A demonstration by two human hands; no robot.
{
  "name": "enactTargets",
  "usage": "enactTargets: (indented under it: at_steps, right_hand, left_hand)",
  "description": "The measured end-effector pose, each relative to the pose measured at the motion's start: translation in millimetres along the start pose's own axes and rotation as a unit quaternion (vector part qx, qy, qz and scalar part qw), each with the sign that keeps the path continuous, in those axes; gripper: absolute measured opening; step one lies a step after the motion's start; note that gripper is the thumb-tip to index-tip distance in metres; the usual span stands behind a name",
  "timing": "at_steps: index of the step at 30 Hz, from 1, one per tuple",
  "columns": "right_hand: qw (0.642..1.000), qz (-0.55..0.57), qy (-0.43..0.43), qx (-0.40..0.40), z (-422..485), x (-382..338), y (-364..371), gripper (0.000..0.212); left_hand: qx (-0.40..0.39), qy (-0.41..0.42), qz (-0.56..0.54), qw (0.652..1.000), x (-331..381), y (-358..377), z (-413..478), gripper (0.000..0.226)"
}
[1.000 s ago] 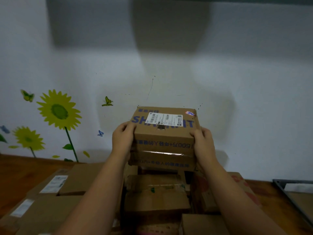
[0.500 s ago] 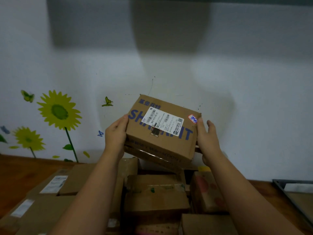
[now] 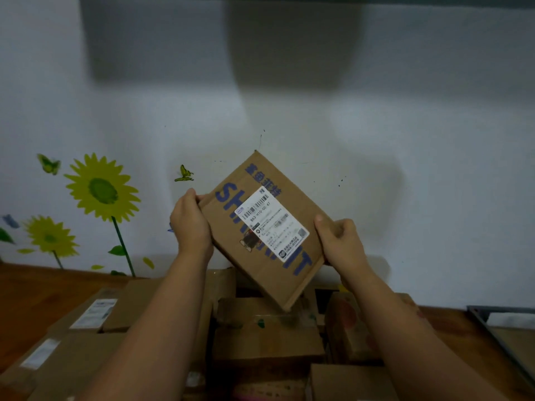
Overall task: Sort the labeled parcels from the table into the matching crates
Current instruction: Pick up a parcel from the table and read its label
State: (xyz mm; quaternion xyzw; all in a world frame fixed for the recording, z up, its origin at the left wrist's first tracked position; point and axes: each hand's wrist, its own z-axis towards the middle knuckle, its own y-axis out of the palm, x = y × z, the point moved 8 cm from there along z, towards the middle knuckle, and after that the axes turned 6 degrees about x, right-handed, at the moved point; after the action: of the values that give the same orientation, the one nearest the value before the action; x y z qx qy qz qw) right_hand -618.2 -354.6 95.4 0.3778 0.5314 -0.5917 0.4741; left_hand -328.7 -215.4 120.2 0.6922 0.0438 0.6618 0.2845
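Hanging in the air above the pile, the flat brown cardboard parcel with blue lettering (image 3: 292,198) is tilted, with one corner up toward the wall and the opposite corner down near the boxes. Its white rectangular shipping label (image 3: 271,224) covers the middle of the blue word, so only "SH" and "IT" read. Beyond a barcode and "863-H10-00 47", the label's print is too fine to make out. The left hand (image 3: 189,224) grips the upper-left edge, thumb on the front, fingers hidden behind the card. The right hand (image 3: 340,241) grips the right edge, thumb on the face, fingers curled round the back. Below, a heap of matte brown cardboard boxes (image 3: 269,337) lies dimly lit on the brown wooden counter (image 3: 34,290), with several cut off by the lower edge. A dark grey frame (image 3: 503,308) is cropped at the right. Yellow sunflower stickers (image 3: 101,189) dot the white wall (image 3: 405,140).
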Motion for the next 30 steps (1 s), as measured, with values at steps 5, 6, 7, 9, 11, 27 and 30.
enactTargets:
  at_steps: [5,6,7,9,11,27,30]
  right_hand:
    - [0.996,-0.073,0.026,-0.034,-4.6,13.6,4.3,0.068]
    - [0.994,-0.095,0.038,-0.043,-4.8,15.4,3.4,0.075]
    - [0.991,-0.113,0.057,-0.049,-5.2,17.0,1.8,0.08]
    - [0.987,-0.114,0.098,-0.062,-5.0,21.6,0.0,0.079]
    - [0.982,-0.101,0.132,-0.09,-5.6,25.4,2.4,0.064]
    - [0.974,-0.125,0.113,-0.152,-23.9,18.7,11.8,0.066]
    - [0.977,-0.14,0.08,-0.142,-18.5,11.6,11.2,0.053]
  left_hand:
    - [-0.036,0.012,-0.032,0.999,13.2,12.2,7.4,0.015]
    - [-0.049,0.015,-0.028,0.998,16.8,15.6,7.1,0.012]
    - [-0.062,0.019,-0.023,0.998,19.7,18.8,6.6,0.009]
    - [-0.087,0.022,-0.013,0.996,24.4,24.6,5.4,0.007]
    - [-0.112,0.023,-0.011,0.993,27.6,30.3,5.5,0.011]
    - [-0.205,-0.173,0.012,0.963,-44.2,23.8,-38.6,0.046]
    - [-0.198,-0.166,0.036,0.965,-42.9,19.2,-36.8,0.056]
